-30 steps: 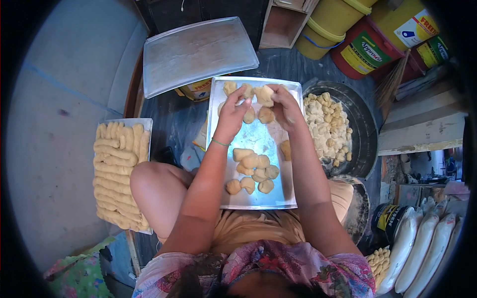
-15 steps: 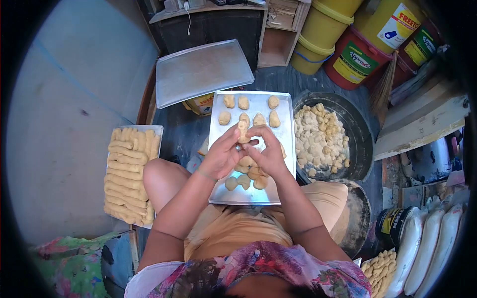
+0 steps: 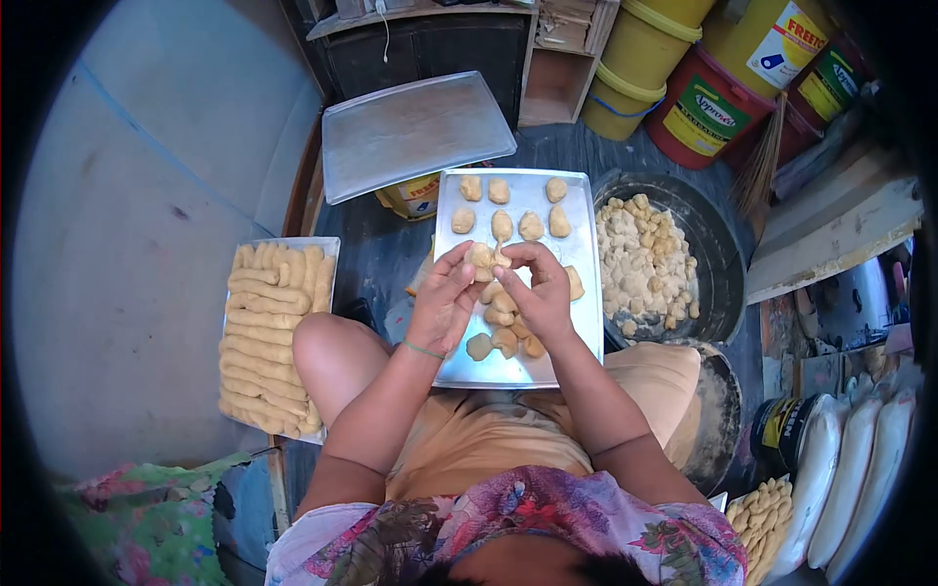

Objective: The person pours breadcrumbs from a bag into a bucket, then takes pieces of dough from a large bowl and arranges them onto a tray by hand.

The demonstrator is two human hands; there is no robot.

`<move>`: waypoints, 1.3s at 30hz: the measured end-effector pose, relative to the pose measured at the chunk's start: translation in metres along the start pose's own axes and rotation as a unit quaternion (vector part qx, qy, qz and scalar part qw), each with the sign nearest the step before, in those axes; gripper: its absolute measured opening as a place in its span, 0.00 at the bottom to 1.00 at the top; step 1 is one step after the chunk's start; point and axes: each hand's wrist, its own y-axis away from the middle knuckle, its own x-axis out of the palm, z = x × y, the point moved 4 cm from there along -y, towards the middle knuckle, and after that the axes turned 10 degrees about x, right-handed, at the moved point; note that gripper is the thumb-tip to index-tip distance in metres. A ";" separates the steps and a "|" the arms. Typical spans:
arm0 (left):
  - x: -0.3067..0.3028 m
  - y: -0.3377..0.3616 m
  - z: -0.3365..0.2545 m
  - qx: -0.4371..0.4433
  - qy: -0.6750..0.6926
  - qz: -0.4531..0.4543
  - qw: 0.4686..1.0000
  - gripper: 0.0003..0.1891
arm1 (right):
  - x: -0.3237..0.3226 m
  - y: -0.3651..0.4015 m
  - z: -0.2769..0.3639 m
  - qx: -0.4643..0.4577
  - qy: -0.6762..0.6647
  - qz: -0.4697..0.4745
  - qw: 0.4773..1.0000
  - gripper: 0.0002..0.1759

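A piece of dough (image 3: 483, 261) is held between my two hands over the metal tray (image 3: 592, 332). My left hand (image 3: 443, 298) pinches its left side, palm partly turned up. With thumb and fingers my right hand (image 3: 535, 290) grips the right side, where a small bit bulges up. Several rounded dough pieces (image 3: 531, 226) sit in two rows on the far part of the tray. Closer to my body, a loose cluster of dough pieces (image 3: 504, 340) lies partly beneath my hands.
A round black basin (image 3: 718, 254) at the right holds many dough lumps. On the left, another tray (image 3: 329, 256) carries long dough rolls. An upper metal tray (image 3: 415, 132) rests on a bucket (image 3: 418, 195). Buckets (image 3: 703, 107) and a broom (image 3: 764, 166) stand at the back right.
The held dough has gone from upright and narrow to wider and bunched between my fingers. The whole view has shifted, so the trays appear further right and slightly higher.
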 end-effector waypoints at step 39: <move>0.018 -0.009 -0.019 -0.001 -0.252 0.117 0.961 0.16 | -0.005 -0.009 0.017 0.134 -0.030 0.145 0.980 0.26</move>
